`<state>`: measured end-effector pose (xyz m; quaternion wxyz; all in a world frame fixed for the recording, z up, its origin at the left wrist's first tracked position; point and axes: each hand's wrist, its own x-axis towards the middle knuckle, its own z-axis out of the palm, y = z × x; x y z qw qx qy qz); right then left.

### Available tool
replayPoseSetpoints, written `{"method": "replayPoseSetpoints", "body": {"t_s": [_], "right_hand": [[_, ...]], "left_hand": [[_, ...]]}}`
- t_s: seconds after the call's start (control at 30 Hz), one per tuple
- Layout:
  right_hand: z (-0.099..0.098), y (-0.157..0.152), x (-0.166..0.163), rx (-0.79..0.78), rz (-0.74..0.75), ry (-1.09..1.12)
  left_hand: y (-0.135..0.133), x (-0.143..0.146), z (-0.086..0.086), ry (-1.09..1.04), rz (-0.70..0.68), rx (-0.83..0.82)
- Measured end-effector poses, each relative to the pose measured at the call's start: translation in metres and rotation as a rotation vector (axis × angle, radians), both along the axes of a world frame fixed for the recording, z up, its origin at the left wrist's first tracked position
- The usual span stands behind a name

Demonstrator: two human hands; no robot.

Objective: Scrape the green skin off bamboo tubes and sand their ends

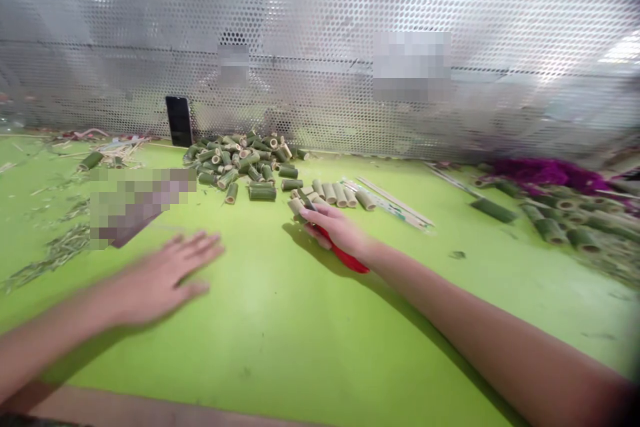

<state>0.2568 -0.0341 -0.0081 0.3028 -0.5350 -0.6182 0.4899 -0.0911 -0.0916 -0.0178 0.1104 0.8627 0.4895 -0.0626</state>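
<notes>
My right hand point(337, 227) is closed around a red-handled knife point(353, 260), its short dark blade pointing away from me. Beside the blade tip is a pale bamboo piece point(295, 207); whether my fingers touch it I cannot tell. Just past this hand stands a row of peeled bamboo pieces point(341, 196). My left hand point(167, 273), slightly blurred, hovers over or rests on the green tabletop point(280, 347) with fingers stretched out and nothing in them. Farther back lies a heap of short green bamboo tubes point(245, 160).
A phone point(179, 121) leans against the perforated metal panel point(320, 27). At left are green shavings point(55, 253) and a partly pixelated long object point(145, 213). Thin strips point(395, 203) lie behind my right hand. Bamboo lengths point(583, 239) and purple fluffy material point(550, 175) fill the right side.
</notes>
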Motion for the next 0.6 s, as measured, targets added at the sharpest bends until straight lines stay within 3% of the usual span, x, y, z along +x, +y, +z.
{"method": "replayPoseSetpoints", "body": {"t_s": [0.07, 0.1, 0.17, 0.23, 0.3, 0.4, 0.47, 0.53, 0.6], "right_hand": [[0.003, -0.002, -0.001, 0.001, 0.000, -0.002], [0.004, -0.003, -0.001, -0.001, 0.001, -0.003], [0.007, -0.005, -0.002, -0.002, 0.006, -0.010], [0.009, -0.006, -0.002, 0.002, 0.010, -0.020], [0.009, -0.005, -0.002, 0.006, 0.011, -0.027], [0.008, -0.004, -0.002, -0.002, 0.009, -0.028], [0.007, -0.004, -0.002, -0.009, 0.006, -0.030], [0.008, -0.005, -0.002, -0.016, 0.002, -0.029], [0.009, -0.006, -0.003, -0.022, 0.000, -0.023]], "left_hand": [[0.022, 0.005, 0.004, 0.051, 0.240, 0.151], [0.032, 0.006, 0.006, 0.056, 0.286, 0.246], [0.048, 0.006, 0.008, 0.012, 0.186, 0.265], [0.058, 0.008, 0.008, -0.030, 0.022, 0.126], [0.063, 0.010, 0.006, 0.000, 0.066, 0.083], [0.063, 0.012, 0.003, 0.056, 0.285, 0.290], [0.059, 0.010, 0.000, 0.019, 0.221, 0.308], [0.057, 0.006, -0.002, -0.009, 0.080, 0.172], [0.060, -0.001, -0.001, 0.019, 0.066, 0.091]]}}
